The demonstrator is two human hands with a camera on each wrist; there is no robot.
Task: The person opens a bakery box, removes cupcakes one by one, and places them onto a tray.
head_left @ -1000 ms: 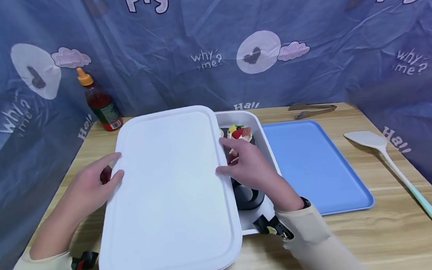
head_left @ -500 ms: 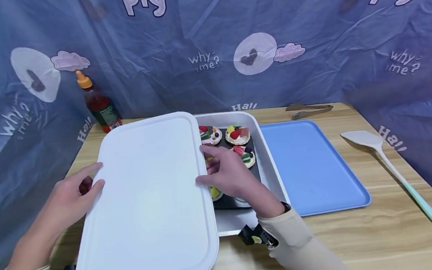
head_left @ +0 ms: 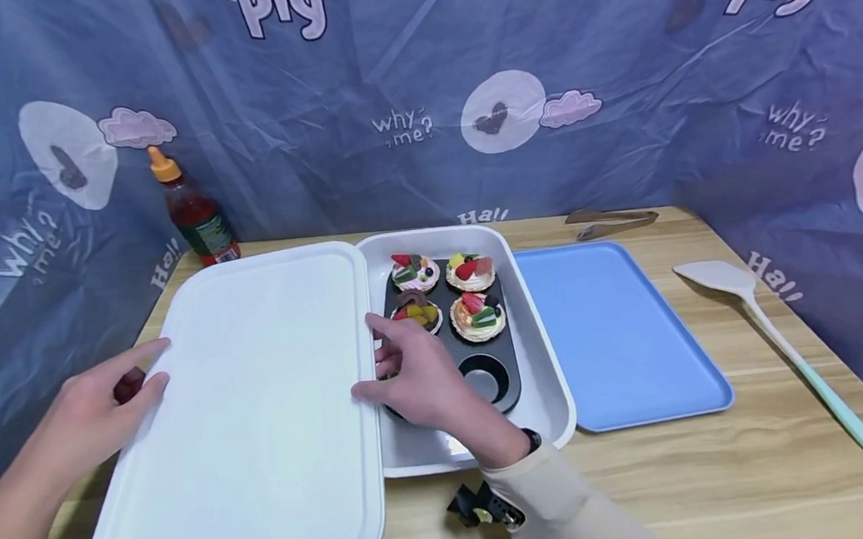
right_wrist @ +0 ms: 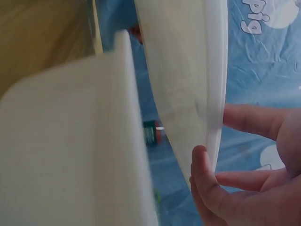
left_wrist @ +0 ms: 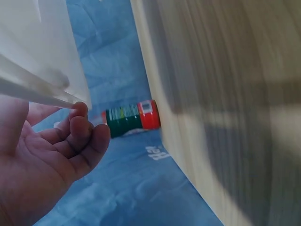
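Between both hands hangs a white rectangular lid (head_left: 254, 424), raised above the table. My left hand (head_left: 95, 406) pinches its left edge, and my right hand (head_left: 416, 371) pinches its right edge; the right wrist view shows fingers on both faces of that rim. Right of the lid stands a white rectangular box (head_left: 546, 362), its left part hidden under the lid. Inside lies a dark muffin pan (head_left: 445, 360) with several fruit tarts (head_left: 477, 316) in its cups. One cup at the front right (head_left: 484, 377) holds no tart.
A blue tray (head_left: 620, 340) lies beside the box. Metal tongs (head_left: 612, 223) rest behind it, and a white spatula with a mint handle (head_left: 782, 337) lies at the right. A red sauce bottle (head_left: 198, 219) stands at the back left. Patterned blue cloth surrounds the table.
Both hands have carried the lid left and toward me, off the box. More of the muffin pan and its tarts now shows. The view has shifted slightly.
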